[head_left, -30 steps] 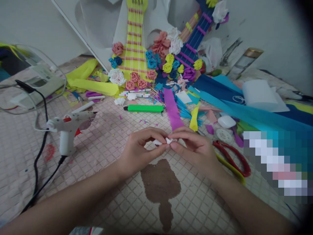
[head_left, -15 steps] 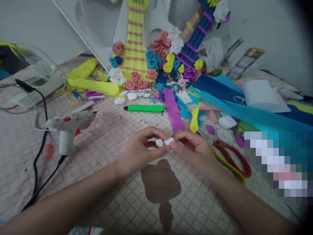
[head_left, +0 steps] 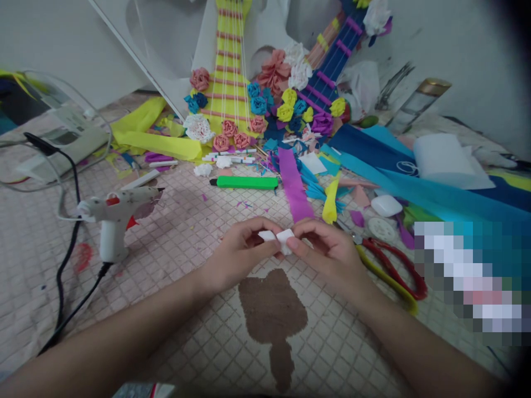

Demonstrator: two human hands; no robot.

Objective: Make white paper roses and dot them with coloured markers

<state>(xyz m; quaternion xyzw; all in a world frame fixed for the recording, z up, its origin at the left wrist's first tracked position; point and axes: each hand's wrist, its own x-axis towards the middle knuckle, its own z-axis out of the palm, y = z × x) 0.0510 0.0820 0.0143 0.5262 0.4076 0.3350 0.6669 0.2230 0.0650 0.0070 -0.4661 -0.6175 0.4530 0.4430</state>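
In the head view, we see the white paper piece (head_left: pixel 285 240) at the middle of the counter (head_left: pixel 182 348), pinched between both hands. Our left hand (head_left: pixel 240 253) has its grip closed on its left end; our right hand (head_left: pixel 329 249) presses thumb and fingers on its right. Whether it is one piece or two, we cannot tell.

Just beyond our fingers lies a purple strip (head_left: pixel 293 185), with a yellow twist (head_left: pixel 331 202) to its right and a green tool (head_left: pixel 246 183) to its left. Red-handled scissors (head_left: pixel 420 292) crowd our right wrist. On the left stands a white glue gun (head_left: pixel 114 237), a black cord (head_left: pixel 61 276) trailing nearer. Far off, yellow and blue flowered guitars lean by the wall (head_left: pixel 468 61).

The counter's checked cover is worn to a brown patch (head_left: pixel 274 309) below our hands. It stretches between glue gun and left hand; blue paper (head_left: pixel 448 190) hems the right side.
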